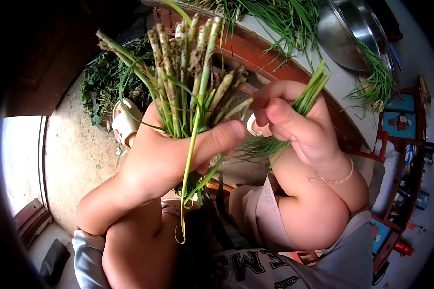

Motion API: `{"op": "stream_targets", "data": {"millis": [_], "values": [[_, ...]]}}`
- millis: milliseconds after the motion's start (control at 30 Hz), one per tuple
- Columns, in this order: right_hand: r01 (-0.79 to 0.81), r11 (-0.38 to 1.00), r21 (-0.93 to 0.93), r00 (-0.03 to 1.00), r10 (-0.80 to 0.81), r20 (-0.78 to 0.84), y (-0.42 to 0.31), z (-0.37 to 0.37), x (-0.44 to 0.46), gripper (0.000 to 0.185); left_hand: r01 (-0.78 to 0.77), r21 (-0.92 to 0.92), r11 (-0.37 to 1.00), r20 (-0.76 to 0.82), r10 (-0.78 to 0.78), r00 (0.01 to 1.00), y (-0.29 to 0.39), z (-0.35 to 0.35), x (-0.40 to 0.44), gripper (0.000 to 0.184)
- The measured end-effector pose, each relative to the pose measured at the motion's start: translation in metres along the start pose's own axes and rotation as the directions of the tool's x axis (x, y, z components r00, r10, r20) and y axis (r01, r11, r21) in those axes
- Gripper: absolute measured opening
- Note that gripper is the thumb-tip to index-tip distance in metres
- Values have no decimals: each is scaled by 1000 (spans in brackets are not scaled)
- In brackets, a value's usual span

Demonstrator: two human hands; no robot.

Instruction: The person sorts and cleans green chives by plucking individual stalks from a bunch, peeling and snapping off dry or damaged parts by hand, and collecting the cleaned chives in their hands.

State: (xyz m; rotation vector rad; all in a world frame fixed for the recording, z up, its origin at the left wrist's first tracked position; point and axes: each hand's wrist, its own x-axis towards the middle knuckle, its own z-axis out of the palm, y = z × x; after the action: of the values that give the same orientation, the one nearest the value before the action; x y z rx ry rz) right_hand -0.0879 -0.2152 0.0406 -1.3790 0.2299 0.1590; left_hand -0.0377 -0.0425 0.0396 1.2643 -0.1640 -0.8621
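Stalk bunch (201,72), head view: located at the upper centre of the frame, raised above your legs and gripped in your left hand (152,156). Your left fingers are wrapped around the stalks, with the thumb laid across the front. Your right hand (306,130), right of centre, is closed around a smaller green bundle (315,89), which is pinched between thumb and curled fingers. The two hands are near each other but apart.

Progress, judged from condition: handling appears partway through. The smaller bundle in your right hand looks clean, with pale green, fairly even ends. The stalk bunch in your left hand is the larger portion and looks uncleaned. More long greens (294,24) lie on the white tabletop (342,103) at the upper right, beside a metal bowl (340,48); whether these are finished or pending cannot be determined.

Appearance of the stalk bunch: pale, thick lower ends point upward and carry brown soil and dry sheath. Ends are uneven; one stalk leans out to the upper left. Green stems run down into your grip. A yellowed leaf (190,168) hangs in front of your left hand and curls at its tip.
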Motion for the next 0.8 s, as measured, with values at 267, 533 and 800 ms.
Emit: {"op": "stream_targets", "data": {"millis": [267, 533, 800], "values": [[276, 932, -234, 959, -251, 131, 4, 12, 1, 14, -13, -84, 996, 63, 19, 998, 4, 2, -1, 25], [280, 922, -267, 958, -252, 133, 6, 14, 0, 17, -37, 32, 999, 31, 36, 999, 0, 2, -2, 12], [212, 936, -282, 963, -249, -103, 3, 16, 2, 30, -44, 95, 994, 4, 44, 999, -1, 4, -4, 15]]}}
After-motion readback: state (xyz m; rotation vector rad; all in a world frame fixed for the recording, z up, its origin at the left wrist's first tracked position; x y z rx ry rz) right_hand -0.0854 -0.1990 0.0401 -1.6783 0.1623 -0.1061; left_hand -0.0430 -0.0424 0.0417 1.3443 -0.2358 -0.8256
